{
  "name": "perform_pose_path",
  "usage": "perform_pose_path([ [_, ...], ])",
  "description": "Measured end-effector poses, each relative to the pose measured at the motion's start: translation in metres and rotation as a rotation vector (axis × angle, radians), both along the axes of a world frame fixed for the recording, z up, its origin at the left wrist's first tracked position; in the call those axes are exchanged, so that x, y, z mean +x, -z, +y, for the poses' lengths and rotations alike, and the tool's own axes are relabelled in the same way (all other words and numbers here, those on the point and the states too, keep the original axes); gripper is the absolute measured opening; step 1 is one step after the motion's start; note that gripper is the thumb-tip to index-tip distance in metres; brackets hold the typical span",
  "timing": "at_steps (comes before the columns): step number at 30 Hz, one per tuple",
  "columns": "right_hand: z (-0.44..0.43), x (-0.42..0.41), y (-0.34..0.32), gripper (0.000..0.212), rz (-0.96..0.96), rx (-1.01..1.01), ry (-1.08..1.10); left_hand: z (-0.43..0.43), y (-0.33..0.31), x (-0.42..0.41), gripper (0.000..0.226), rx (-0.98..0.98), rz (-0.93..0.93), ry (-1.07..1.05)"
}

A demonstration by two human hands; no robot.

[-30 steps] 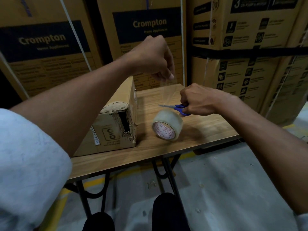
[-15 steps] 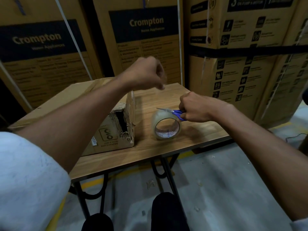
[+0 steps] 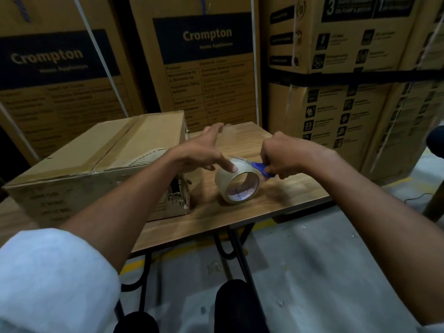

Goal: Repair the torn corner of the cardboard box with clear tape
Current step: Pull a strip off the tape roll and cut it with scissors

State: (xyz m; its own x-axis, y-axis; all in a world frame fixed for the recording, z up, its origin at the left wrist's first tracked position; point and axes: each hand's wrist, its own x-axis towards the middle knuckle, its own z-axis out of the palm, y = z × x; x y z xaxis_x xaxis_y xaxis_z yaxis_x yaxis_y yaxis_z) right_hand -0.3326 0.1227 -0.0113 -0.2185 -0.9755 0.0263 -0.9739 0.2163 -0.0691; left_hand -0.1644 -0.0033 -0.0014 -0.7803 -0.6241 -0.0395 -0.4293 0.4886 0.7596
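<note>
Holding the left hand (image 3: 201,152) out over the table (image 3: 283,195), fingers spread and straight, wrapped round nothing. Touching the top rim of the tape roll (image 3: 223,183) with the lowest digit; pointing the longest finger toward the back of the table. Carrying a faint clear strip of tape (image 3: 228,129) at that far fingertip, blurred; cannot tell how stuck or held.

Gripping the scissors (image 3: 263,169) in the right hand (image 3: 286,157), fingers curled tight round the blue handles, blades laid over the top of the roll, just beside the left digit. Cannot tell blades parted or together. Entering from the lower right with a bare right forearm.

Noting the roll on edge on the wood-grain top, open core toward the camera, printed label inside the core, just right of the box (image 3: 96,164). Noting the box on the left part of the table, top flaps down, seam along the top. Marking the torn corner (image 3: 179,195) at the box's near lower right, facing the roll: ragged, shredded cardboard, dark gap, partly hidden by the left forearm. Crossing in front of the box with that forearm, pale sleeve (image 3: 48,280) at lower left.

Seeing tall stacked cartons (image 3: 206,68) behind the table, "Crompton" printed on dark panels, white straps across some, rows of small icons on the right ones. Seeing below the table edge black table legs (image 3: 240,251), grey floor (image 3: 324,272) with a yellow line (image 3: 134,265), dark knees (image 3: 237,306) at the bottom.
</note>
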Motion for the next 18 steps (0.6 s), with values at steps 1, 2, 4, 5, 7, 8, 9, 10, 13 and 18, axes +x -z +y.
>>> perform_pose_path([
  [1, 0.001, 0.000, 0.000, 0.014, -0.018, -0.016, 0.002, 0.002, 0.002, -0.001, 0.117, 0.003, 0.022, -0.012],
  [2, 0.002, 0.001, 0.000, 0.009, -0.031, -0.031, -0.004, 0.004, 0.004, -0.002, 0.115, -0.007, 0.045, -0.023],
  [4, 0.004, 0.003, 0.000, 0.011, -0.054, -0.043, -0.027, 0.007, 0.010, -0.006, 0.112, -0.014, 0.082, -0.051],
  [5, 0.005, 0.003, 0.000, 0.013, -0.065, -0.043, -0.039, 0.007, 0.013, -0.008, 0.110, 0.001, 0.100, -0.072],
  [7, 0.007, 0.002, -0.001, 0.022, -0.104, -0.043, -0.065, 0.007, 0.017, -0.010, 0.108, 0.037, 0.134, -0.111],
  [8, 0.008, 0.002, -0.001, 0.031, -0.132, -0.035, -0.081, 0.007, 0.018, -0.010, 0.107, 0.047, 0.143, -0.128],
  [9, 0.009, 0.002, -0.001, 0.040, -0.146, -0.025, -0.099, 0.006, 0.019, -0.011, 0.108, 0.053, 0.148, -0.141],
  [10, 0.010, 0.002, -0.001, 0.047, -0.148, -0.022, -0.108, 0.006, 0.019, -0.012, 0.109, 0.053, 0.153, -0.155],
  [13, 0.013, 0.002, 0.001, 0.045, -0.219, -0.065, -0.105, 0.006, 0.019, -0.013, 0.113, 0.064, 0.165, -0.202],
  [18, 0.012, 0.003, 0.015, 0.044, -0.386, -0.239, -0.038, 0.007, 0.026, -0.019, 0.117, 0.079, 0.213, -0.295],
])
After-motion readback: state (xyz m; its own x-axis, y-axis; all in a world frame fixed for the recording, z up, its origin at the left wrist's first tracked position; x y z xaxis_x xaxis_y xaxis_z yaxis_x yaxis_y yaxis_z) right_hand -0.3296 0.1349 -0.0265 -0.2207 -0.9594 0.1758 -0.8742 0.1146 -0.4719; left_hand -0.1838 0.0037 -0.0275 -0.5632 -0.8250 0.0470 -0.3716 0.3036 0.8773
